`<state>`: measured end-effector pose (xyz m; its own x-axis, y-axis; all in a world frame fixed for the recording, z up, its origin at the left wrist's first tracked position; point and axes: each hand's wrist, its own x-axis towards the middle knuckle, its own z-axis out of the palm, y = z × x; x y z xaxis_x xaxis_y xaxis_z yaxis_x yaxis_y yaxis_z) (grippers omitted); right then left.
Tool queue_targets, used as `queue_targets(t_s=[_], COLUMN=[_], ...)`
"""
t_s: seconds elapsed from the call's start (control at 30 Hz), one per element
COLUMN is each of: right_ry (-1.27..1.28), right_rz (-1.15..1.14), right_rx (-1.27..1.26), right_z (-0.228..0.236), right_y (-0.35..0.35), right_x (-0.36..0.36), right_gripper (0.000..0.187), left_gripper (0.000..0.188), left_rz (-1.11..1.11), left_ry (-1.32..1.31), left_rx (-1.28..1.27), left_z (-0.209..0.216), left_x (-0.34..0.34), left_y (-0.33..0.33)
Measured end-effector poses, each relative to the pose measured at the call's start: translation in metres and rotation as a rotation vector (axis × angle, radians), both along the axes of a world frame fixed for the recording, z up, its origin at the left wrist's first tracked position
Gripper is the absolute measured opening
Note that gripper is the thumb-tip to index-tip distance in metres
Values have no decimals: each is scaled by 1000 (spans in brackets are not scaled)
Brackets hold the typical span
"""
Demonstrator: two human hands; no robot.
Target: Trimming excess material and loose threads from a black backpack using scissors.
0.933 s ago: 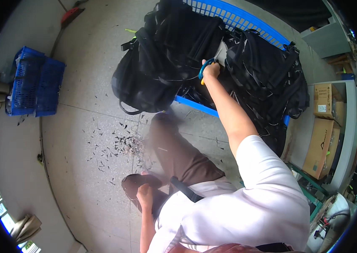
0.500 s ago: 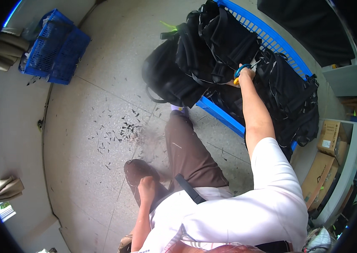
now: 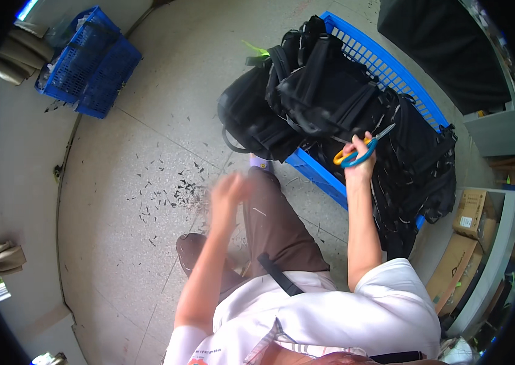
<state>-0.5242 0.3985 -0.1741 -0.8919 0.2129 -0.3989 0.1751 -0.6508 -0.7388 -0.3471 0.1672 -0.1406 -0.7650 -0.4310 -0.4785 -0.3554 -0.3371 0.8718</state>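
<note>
My right hand (image 3: 361,159) grips a pair of scissors (image 3: 384,131) by the teal and yellow handles, beside a heap of black backpacks (image 3: 324,91). The blades point up and to the right, and from this view I cannot tell whether they touch the fabric. Straps and loose pale threads show on the bags, which lie in a long blue plastic basket (image 3: 385,72) and hang over its left side. My left hand (image 3: 230,190), smeared by motion, is raised above my brown-trousered thighs, apart from the bags; its fingers cannot be made out.
Small dark scraps (image 3: 185,191) litter the floor left of my legs. Another blue crate (image 3: 90,64) stands at the far left by the wall. On the right, cardboard boxes (image 3: 452,267) sit in a grey shelf (image 3: 499,243). A black cloth (image 3: 443,55) hangs at the far right.
My left hand has risen from my knee and moved forward toward the bags. My right hand has drawn the scissors back toward me. The rounded bag at left has shifted slightly.
</note>
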Motion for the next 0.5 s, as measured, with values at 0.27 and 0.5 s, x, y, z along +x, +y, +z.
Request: queue_targets(t_s=[0.27,0.5], right_ry=[-247,438], right_rz=[413,894], right_rx=[-118,799], right_z=[82,114], right_y=[-10,32], right_x=[185,190], right_gripper=[41,46], left_gripper=[28,25], left_rz=[20,-489], left_ry=[16,260], left_rx=[285,-1255], left_z=[-8,230], left_x=[-59,20], left_y=[-27,-64])
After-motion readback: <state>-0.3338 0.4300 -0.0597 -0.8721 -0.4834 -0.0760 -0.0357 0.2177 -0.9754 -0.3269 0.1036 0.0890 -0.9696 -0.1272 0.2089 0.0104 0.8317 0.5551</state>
